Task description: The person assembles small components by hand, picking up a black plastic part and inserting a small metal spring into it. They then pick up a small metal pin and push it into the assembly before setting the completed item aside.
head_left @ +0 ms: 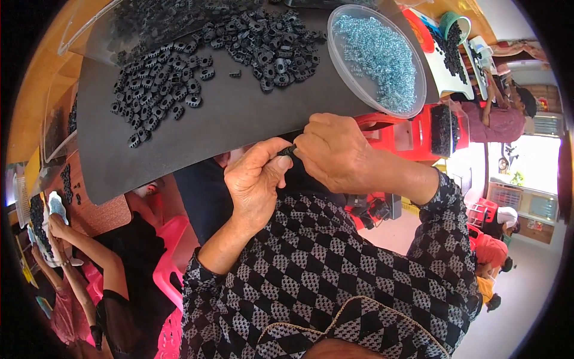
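Between the thumb and fingers of my left hand [254, 182] is a small black plastic part [287, 151], held just off the table's near edge. My right hand [336, 151] is closed right beside it, fingertips meeting the part's right end; whatever sits inside that grip is hidden. Beyond my hands, many black plastic parts [158, 84] with cut-out openings lie in a loose heap on the dark table mat [209, 134]. A second heap of black parts [275, 51] spreads farther right. One small black piece [235, 74] lies alone between them.
A round clear tub [418, 99] of tiny shiny light-blue pieces [382, 57] stands at the table's right. Red stools [406, 131] are beyond it. Co-workers sit at both sides, one person's arm [98, 248] working at a table on the left. A pink chair [173, 257] stands near there.
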Available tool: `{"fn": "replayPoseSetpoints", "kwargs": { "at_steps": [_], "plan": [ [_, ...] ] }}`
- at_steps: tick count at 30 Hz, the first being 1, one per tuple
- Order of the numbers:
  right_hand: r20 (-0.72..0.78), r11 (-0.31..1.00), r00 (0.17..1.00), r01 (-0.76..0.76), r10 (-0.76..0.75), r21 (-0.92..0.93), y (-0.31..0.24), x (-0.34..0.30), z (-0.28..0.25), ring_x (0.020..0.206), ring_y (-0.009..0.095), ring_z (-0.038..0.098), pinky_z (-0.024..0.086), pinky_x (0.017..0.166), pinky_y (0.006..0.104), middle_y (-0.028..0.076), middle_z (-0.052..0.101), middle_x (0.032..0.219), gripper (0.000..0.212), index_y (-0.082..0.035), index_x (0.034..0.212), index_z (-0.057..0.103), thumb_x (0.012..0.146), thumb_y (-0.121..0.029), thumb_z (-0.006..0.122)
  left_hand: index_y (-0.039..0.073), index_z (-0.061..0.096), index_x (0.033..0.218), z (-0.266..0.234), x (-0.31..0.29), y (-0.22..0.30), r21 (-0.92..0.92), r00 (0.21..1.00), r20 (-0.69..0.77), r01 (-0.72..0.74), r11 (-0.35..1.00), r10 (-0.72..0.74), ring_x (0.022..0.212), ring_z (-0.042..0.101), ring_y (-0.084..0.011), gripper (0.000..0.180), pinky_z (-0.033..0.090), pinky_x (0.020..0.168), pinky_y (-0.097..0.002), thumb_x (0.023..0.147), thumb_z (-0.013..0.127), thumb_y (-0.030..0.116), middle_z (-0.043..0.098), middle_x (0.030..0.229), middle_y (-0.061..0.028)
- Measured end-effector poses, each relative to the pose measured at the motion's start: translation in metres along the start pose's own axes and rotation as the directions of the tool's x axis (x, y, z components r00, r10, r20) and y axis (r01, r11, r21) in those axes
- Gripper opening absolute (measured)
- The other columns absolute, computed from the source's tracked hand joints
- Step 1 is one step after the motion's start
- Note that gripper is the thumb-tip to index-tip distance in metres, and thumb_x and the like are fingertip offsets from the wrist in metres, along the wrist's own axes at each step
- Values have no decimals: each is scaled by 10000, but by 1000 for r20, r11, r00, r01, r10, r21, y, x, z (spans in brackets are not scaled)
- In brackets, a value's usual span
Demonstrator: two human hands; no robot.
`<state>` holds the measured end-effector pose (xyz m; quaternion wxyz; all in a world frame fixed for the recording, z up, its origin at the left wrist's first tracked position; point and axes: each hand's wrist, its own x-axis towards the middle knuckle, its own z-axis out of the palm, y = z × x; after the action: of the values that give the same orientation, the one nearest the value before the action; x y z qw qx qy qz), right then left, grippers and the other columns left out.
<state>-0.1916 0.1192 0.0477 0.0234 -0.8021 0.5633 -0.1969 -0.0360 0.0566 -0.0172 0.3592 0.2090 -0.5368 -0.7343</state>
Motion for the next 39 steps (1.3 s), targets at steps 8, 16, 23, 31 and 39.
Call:
{"fn": "replayPoseSetpoints", "kwargs": {
  "at_steps": [8, 16, 23, 31, 39],
  "plan": [
    [60, 972, 992, -123, 113, 200, 2, 1, -7, 636, 291, 492, 386, 552, 389, 110, 467, 681, 103, 1, 758, 511, 724, -23, 605, -40, 641, 971, -3, 3, 3, 146, 995, 26, -95, 985, 92, 534, 470, -41, 161, 375, 445, -180, 811, 635, -50, 594, 755, -24],
    [172, 991, 982, -96, 78, 97, 4, 9, -13, 603, 328, 558, 444, 556, 434, 124, 536, 626, 178, -42, 651, 517, 744, -172, 597, -32, 633, 952, -4, 7, 6, 279, 963, 102, -267, 922, 249, 497, 473, -63, 164, 372, 430, -207, 789, 649, -50, 576, 706, -35],
    [142, 997, 989, -38, 28, 68, 0, 2, -4, 576, 305, 564, 438, 507, 418, 114, 524, 599, 180, -38, 655, 493, 711, -150, 622, -29, 631, 940, -4, 6, 2, 321, 948, 97, -318, 892, 303, 481, 473, -73, 150, 369, 416, -218, 793, 660, -20, 567, 680, -32],
    [136, 999, 990, -30, 24, 41, 0, -3, 3, 570, 309, 561, 444, 519, 415, 128, 540, 616, 180, -18, 692, 493, 704, -137, 628, -27, 623, 930, -4, 4, -2, 354, 940, 100, -339, 872, 325, 455, 470, -86, 140, 359, 400, -229, 797, 660, -1, 566, 658, -43],
    [241, 997, 969, -66, 55, 38, -4, 4, -3, 647, 307, 574, 458, 597, 409, 140, 539, 675, 159, 4, 707, 546, 702, -137, 619, -26, 620, 939, -5, 7, -1, 404, 918, 102, -391, 827, 383, 445, 467, -83, 122, 353, 393, -223, 821, 643, -1, 555, 641, -39]
  ]
}}
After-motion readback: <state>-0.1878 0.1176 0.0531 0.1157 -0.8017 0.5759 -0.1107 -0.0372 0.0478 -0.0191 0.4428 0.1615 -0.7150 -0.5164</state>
